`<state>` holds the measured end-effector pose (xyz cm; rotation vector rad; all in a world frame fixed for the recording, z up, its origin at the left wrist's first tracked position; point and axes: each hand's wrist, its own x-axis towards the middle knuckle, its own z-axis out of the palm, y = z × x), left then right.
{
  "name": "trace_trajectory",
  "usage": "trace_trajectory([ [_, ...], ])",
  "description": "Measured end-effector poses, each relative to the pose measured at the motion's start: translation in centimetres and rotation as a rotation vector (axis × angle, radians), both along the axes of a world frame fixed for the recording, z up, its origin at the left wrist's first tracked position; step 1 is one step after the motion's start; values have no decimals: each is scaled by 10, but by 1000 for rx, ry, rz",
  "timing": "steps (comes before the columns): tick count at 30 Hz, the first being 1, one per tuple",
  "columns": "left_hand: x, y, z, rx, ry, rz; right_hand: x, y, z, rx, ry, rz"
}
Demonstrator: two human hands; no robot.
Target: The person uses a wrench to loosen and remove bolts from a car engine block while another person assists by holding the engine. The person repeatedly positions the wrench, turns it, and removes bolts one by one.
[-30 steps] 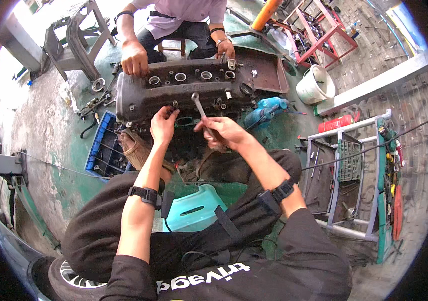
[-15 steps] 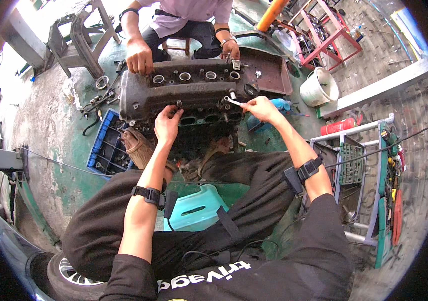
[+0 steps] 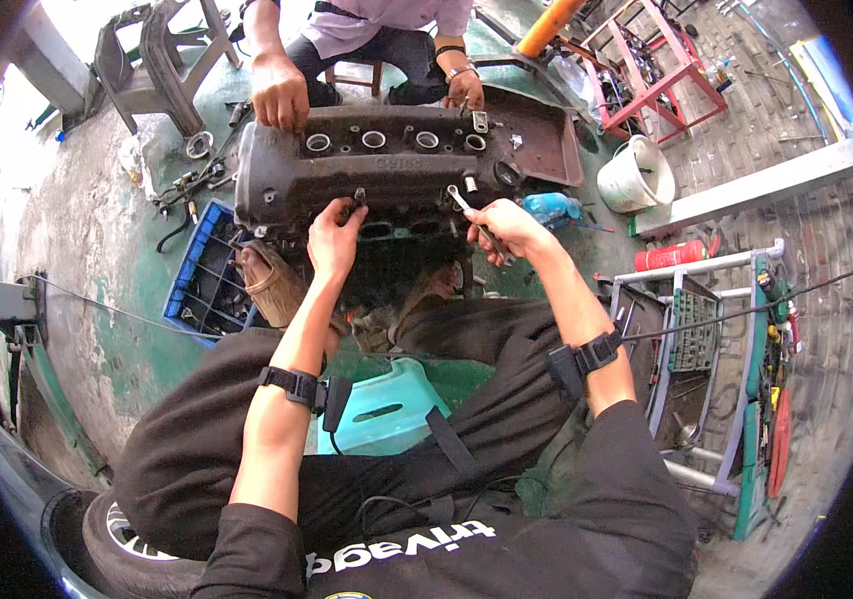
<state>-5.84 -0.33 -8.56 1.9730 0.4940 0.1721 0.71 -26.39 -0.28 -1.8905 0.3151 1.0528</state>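
A dark engine valve cover [image 3: 346,180], with several round holes along its far side, sits on the engine in front of me. My left hand [image 3: 334,240] is at its near edge, thumb and fingertips pinched round a small dark bolt [image 3: 359,194]. My right hand [image 3: 508,230] is closed round a combination wrench [image 3: 459,198]. The wrench's ring end points up and left, close to the cover's near right corner, and whether it touches anything there I cannot tell. A short pale cylindrical fitting [image 3: 471,185] stands just right of the ring end.
Across the engine, a co-worker rests one hand [image 3: 281,98] on the cover's far left; the other is by a metal bracket [image 3: 479,121]. A brown tray [image 3: 546,150], blue bottle [image 3: 551,208] and white bucket [image 3: 636,172] stand right. A blue crate [image 3: 192,275] lies left, a turquoise stool [image 3: 376,409] below.
My right hand has turned and drawn slightly left and down, so the wrench slants more steeply, its shaft showing below the fingers. My left hand stays pinched at the bolt.
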Motion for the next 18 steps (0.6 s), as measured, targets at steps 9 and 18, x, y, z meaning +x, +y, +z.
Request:
trace_trajectory([
  [9,2,-2,-8,-95,-80,-14,-27,90,-49,947,131,-646],
  [18,-1,-1,5,-48,38,-19,-34,84,-22,1241,189,-514],
])
